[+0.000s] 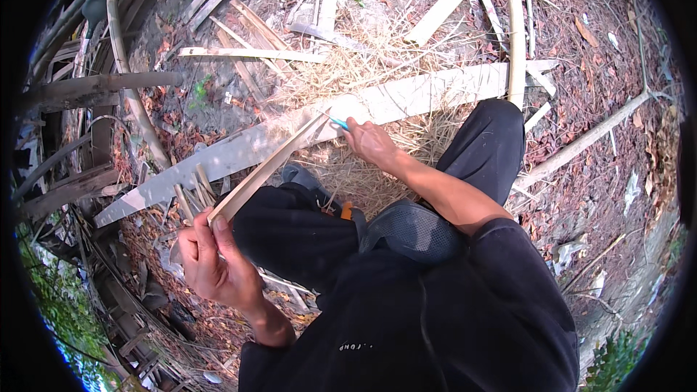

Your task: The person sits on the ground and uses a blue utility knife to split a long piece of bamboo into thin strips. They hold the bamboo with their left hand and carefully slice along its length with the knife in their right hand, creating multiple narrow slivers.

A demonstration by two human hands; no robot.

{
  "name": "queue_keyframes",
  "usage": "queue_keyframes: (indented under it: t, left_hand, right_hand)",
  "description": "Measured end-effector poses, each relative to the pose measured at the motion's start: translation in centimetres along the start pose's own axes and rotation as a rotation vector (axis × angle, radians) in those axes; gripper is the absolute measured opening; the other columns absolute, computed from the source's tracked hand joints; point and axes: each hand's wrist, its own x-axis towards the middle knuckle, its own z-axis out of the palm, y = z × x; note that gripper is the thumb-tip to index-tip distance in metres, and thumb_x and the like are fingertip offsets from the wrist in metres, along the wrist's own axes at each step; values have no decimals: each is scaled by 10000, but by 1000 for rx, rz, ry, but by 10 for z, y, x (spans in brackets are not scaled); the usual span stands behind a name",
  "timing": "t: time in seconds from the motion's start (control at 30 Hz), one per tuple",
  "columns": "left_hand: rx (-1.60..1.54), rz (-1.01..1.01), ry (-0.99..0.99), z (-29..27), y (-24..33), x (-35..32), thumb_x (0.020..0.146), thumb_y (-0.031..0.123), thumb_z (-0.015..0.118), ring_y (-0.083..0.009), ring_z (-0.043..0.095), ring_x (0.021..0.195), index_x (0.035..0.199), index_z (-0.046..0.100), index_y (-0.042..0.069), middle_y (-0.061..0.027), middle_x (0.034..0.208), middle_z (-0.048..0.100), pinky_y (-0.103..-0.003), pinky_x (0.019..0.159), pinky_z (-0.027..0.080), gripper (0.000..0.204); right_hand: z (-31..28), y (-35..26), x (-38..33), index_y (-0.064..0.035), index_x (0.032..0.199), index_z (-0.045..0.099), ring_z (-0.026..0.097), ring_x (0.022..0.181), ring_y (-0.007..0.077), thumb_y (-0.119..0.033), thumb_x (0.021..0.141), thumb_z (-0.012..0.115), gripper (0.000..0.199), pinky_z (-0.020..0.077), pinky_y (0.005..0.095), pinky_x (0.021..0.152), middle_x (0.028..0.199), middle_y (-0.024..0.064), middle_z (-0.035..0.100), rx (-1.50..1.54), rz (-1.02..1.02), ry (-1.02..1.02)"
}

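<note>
My left hand (220,261) is closed around the near end of a long, flat wooden strip (265,173), with the thumb pressed along it. The strip slants up and to the right, away from me. Its far end lies over a long pale plank (239,154). In my right hand (372,147) is a slim tool with a teal handle (338,123), pinched in closed fingers. That tool's tip meets or nearly meets the strip's far end; glare hides its exact shape. Curly pale shavings (348,65) are heaped behind the plank and also lie under it.
Several short strips (194,190) stand beside my left knee. Loose split poles (450,1) and sticks lie on the leaf-strewn ground ahead. At the left is a stack of old wood (76,91). A long branch (588,138) slants across the right side.
</note>
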Motion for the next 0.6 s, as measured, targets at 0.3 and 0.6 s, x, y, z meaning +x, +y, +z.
queue_keyframes:
  t: [0.3, 0.6]
  left_hand:
    - [76, 48, -12, -6, -4, -2, 904, -73, 663, -121, 518, 648, 1076, 702, -79, -95, 796, 621, -234, 568, 390, 176]
    - [44, 45, -44, -2, 3, -2, 917, -64, 651, -139, 573, 674, 1065, 695, -92, -96, 796, 599, -250, 613, 493, 157]
  right_hand:
    - [-38, -12, 4, 10, 1084, 527, 654, 563, 263, -279, 1072, 395, 318, 549, 385, 520, 589, 103, 618, 96, 100, -210]
    - [-5, 7, -11, 15, 1129, 509, 702, 773, 353, -311, 1074, 371, 358, 583, 427, 660, 816, 217, 675, 85, 272, -261]
